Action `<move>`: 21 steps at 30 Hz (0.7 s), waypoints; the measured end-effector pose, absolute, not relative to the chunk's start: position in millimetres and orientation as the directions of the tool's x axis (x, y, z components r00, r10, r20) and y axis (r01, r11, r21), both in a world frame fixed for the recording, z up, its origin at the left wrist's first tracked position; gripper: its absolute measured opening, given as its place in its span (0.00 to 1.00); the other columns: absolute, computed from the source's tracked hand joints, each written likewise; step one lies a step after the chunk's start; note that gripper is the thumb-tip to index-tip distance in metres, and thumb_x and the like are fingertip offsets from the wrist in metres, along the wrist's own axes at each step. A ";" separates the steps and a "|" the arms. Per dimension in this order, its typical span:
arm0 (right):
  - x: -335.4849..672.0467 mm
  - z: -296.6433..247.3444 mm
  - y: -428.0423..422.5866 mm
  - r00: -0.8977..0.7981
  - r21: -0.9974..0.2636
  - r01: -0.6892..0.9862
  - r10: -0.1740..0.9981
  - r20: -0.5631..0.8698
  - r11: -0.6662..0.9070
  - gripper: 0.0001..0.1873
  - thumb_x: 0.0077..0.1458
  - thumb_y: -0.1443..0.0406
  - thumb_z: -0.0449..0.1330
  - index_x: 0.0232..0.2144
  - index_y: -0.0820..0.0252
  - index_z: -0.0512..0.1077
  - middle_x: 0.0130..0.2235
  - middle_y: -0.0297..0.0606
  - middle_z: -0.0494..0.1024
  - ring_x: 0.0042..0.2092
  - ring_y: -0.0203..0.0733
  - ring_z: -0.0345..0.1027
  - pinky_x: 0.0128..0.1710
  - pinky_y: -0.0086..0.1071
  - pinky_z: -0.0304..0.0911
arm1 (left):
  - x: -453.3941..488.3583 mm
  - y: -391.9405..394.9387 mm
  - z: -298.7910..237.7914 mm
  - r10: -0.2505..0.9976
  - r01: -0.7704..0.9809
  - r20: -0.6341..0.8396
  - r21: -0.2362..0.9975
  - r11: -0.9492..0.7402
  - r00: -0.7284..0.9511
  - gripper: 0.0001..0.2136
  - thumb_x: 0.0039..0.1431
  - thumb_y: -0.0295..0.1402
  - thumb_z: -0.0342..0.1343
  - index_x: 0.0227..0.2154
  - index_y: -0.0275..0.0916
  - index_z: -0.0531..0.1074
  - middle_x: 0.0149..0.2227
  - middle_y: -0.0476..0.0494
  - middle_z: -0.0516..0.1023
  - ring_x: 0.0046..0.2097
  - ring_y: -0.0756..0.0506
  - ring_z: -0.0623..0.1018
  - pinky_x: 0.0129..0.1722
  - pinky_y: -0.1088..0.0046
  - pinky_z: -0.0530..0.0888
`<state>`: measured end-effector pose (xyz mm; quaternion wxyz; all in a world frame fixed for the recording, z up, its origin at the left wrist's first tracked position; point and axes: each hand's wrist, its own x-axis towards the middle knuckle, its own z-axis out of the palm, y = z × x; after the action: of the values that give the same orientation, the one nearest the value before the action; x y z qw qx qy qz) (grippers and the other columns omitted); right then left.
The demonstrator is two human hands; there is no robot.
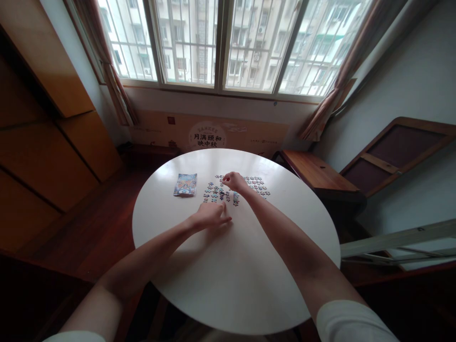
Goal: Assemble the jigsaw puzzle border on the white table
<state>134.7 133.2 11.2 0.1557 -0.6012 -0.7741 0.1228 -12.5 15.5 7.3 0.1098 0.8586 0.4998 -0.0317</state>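
Observation:
Several small jigsaw pieces (257, 185) lie scattered on the far part of a round white table (235, 275). My right hand (233, 181) hovers over the pieces with its fingers curled in a pinch; what it holds is too small to name. My left hand (209, 216) rests on the table just in front of the pieces, fingers closed together and pointing right, with nothing visible in it. A small printed picture card (185, 185) lies flat to the left of the pieces.
A barred window (221, 45) with curtains fills the far wall. A wooden cabinet (46, 133) stands at the left. A low wooden bench (317, 173) and a leaning framed panel (399, 154) are at the right. Dark wooden floor surrounds the table.

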 end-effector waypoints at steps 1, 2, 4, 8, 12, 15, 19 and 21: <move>131.7 8.5 134.8 -0.225 -0.370 0.898 0.971 0.083 0.240 0.09 0.55 0.64 0.61 0.37 0.58 0.79 0.39 0.41 0.80 0.38 0.40 0.72 0.34 0.28 0.62 | -12.4 15.3 7.9 0.849 0.864 -0.167 0.160 -0.478 0.501 0.25 0.59 0.54 0.45 0.47 0.39 0.66 0.35 0.39 0.79 0.39 0.37 0.78 0.34 0.66 0.71; 129.2 6.2 136.1 -0.219 -0.362 0.903 0.973 0.075 0.231 0.09 0.54 0.63 0.61 0.37 0.58 0.79 0.40 0.41 0.80 0.38 0.41 0.72 0.34 0.28 0.62 | -12.3 15.0 8.7 0.849 0.864 -0.168 0.161 -0.477 0.500 0.25 0.59 0.54 0.45 0.48 0.39 0.66 0.35 0.39 0.79 0.39 0.37 0.78 0.34 0.66 0.71; 125.3 2.4 137.8 -0.203 -0.349 0.912 0.977 0.067 0.214 0.09 0.54 0.63 0.61 0.36 0.57 0.79 0.40 0.41 0.80 0.38 0.41 0.73 0.34 0.28 0.62 | -11.8 14.0 10.8 0.849 0.865 -0.175 0.167 -0.474 0.499 0.25 0.59 0.54 0.45 0.48 0.39 0.65 0.35 0.39 0.79 0.39 0.37 0.78 0.35 0.66 0.71; 122.1 -3.1 140.1 -0.167 -0.334 0.927 0.985 0.041 0.171 0.09 0.53 0.61 0.62 0.36 0.58 0.79 0.40 0.42 0.80 0.38 0.41 0.73 0.36 0.29 0.62 | -11.1 13.1 12.5 0.850 0.867 -0.182 0.173 -0.467 0.494 0.24 0.59 0.53 0.46 0.46 0.39 0.66 0.36 0.38 0.79 0.39 0.36 0.78 0.36 0.66 0.71; 121.9 -6.8 141.3 -0.140 -0.331 0.933 0.990 0.034 0.144 0.10 0.51 0.63 0.63 0.37 0.57 0.78 0.41 0.42 0.80 0.39 0.41 0.73 0.37 0.28 0.62 | -11.4 15.1 8.5 0.847 0.859 -0.165 0.186 -0.477 0.506 0.25 0.59 0.54 0.45 0.46 0.38 0.66 0.37 0.38 0.79 0.39 0.36 0.78 0.37 0.64 0.71; 122.2 -8.3 141.1 -0.140 -0.335 0.931 0.989 0.040 0.146 0.09 0.51 0.64 0.62 0.36 0.57 0.79 0.40 0.41 0.80 0.39 0.41 0.72 0.36 0.28 0.62 | -12.2 16.0 6.6 0.842 0.852 -0.157 0.199 -0.484 0.515 0.24 0.59 0.54 0.45 0.46 0.39 0.67 0.37 0.39 0.79 0.40 0.37 0.78 0.40 0.63 0.71; 123.8 -10.3 140.3 -0.139 -0.366 0.919 0.989 0.045 0.146 0.10 0.51 0.64 0.62 0.37 0.57 0.79 0.40 0.41 0.80 0.39 0.40 0.72 0.37 0.28 0.63 | -12.9 15.0 8.6 0.842 0.852 -0.162 0.206 -0.481 0.514 0.24 0.59 0.55 0.45 0.46 0.39 0.67 0.38 0.39 0.79 0.40 0.38 0.78 0.41 0.63 0.70; 126.0 -10.9 139.6 -0.131 -0.410 0.900 0.989 0.070 0.148 0.11 0.53 0.63 0.61 0.38 0.58 0.78 0.39 0.40 0.80 0.39 0.40 0.72 0.36 0.28 0.63 | -12.9 14.4 10.1 0.843 0.854 -0.165 0.207 -0.478 0.512 0.24 0.59 0.54 0.46 0.46 0.39 0.66 0.38 0.39 0.79 0.40 0.38 0.78 0.41 0.65 0.70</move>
<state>126.0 139.6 -10.9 0.1641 -0.6383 -0.7398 0.1352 -12.9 14.4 10.1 0.1320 0.8594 0.4936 -0.0201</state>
